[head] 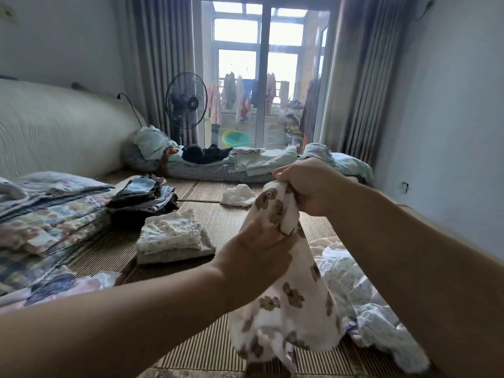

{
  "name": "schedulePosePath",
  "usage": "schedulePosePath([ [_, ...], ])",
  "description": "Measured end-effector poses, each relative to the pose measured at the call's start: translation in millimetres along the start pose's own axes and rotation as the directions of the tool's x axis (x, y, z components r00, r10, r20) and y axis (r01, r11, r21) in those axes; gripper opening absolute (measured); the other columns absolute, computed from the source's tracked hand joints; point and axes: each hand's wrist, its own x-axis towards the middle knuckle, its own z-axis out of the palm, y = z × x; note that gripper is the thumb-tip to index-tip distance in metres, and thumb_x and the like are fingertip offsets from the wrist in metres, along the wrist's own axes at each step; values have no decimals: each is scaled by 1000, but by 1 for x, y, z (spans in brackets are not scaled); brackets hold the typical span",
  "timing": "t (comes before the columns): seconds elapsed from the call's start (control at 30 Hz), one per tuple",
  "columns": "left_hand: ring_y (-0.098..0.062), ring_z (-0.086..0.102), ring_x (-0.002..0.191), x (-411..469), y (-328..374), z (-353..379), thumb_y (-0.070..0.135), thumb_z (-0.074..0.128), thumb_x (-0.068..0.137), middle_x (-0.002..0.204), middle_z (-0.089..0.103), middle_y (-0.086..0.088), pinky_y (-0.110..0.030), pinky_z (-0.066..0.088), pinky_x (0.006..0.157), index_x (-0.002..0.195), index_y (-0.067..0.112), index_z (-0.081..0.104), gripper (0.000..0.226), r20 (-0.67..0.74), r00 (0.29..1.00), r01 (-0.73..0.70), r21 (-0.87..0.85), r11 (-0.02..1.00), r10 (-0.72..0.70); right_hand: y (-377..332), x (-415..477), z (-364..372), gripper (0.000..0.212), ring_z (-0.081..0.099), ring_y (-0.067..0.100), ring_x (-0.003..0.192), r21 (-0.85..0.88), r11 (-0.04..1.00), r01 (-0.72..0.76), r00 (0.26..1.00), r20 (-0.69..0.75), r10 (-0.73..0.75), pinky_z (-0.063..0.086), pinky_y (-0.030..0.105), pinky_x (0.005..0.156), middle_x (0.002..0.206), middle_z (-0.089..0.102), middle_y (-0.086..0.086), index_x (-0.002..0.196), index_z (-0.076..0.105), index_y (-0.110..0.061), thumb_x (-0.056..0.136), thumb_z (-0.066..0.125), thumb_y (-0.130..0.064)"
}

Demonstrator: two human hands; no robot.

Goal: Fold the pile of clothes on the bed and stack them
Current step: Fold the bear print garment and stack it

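Hanging from the right hand (308, 186), the white garment with brown bear print (289, 304) is held up in the air over the near part of the bed mat (218, 342). Its lower end reaches down toward the near edge. The fingers of the right hand are curled tight round the bunched top of the cloth, which comes out under the fist. The left hand (261, 241) is just below and touches the same cloth. Its fingers (275, 227) are bent and grip a fold of the garment, but their tips are partly hidden by it.

A loose pile of pale unfolded clothes (354, 290) lies along the right edge of the bed, just beside the hanging garment. A small folded light stack (171, 238) sits near the middle, a dark stack (141, 197) behind it, and a tall patterned stack (49, 214) at the left edge.
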Motion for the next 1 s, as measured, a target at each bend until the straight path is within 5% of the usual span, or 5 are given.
schedulePosePath([
  [0.13, -9, 61, 96, 4, -14, 11, 38, 73, 66, 96, 65, 19, -29, 48, 89, 87, 40, 73, 21, 132, 991, -2, 182, 983, -22, 0, -5, -7, 12, 52, 14, 38, 78, 996, -37, 999, 7, 36, 48, 21, 42, 66, 47, 7, 84, 57, -1, 93, 50, 1],
  [0.27, -16, 53, 123, 7, -46, 14, 39, 75, 67, 123, 61, 16, -34, 44, 99, 92, 44, 74, 25, 184, 983, -55, 344, 937, -10, -4, -8, -16, 14, 55, 14, 34, 207, 976, -70, 997, 27, 66, 46, 21, 36, 62, 56, 11, 88, 54, 0, 96, 43, 2],
  [0.67, -18, 62, 114, 2, -101, 1, 19, 52, 84, 109, 70, 15, -49, 27, 103, 73, 37, 69, 27, -176, 942, -249, 210, 945, 287, -14, -11, -28, 25, 62, 20, 50, 439, 893, -96, 976, 217, -1, 58, 35, 50, 60, 60, 12, 83, 53, 2, 100, 42, -13],
  [0.8, -11, 67, 93, 12, -87, -1, 35, 43, 92, 86, 69, 17, -47, 31, 102, 85, 34, 67, 25, -95, 995, -33, -216, 976, 12, 14, -8, -30, 29, 68, 26, 62, 276, 952, -129, 926, 377, 16, 58, 42, 69, 71, 67, 14, 103, 51, -5, 100, 43, -32],
  [1.0, -4, 50, 57, 34, -85, 12, 39, 43, 95, 62, 51, 9, -15, 38, 52, 65, 26, 50, 34, 351, 831, 554, -606, 571, -432, 72, -20, -19, 38, 68, 17, 63, -8, 1000, 5, 941, 337, -2, 46, 25, 55, 76, 73, 4, 93, 61, -18, 88, 55, -55],
])
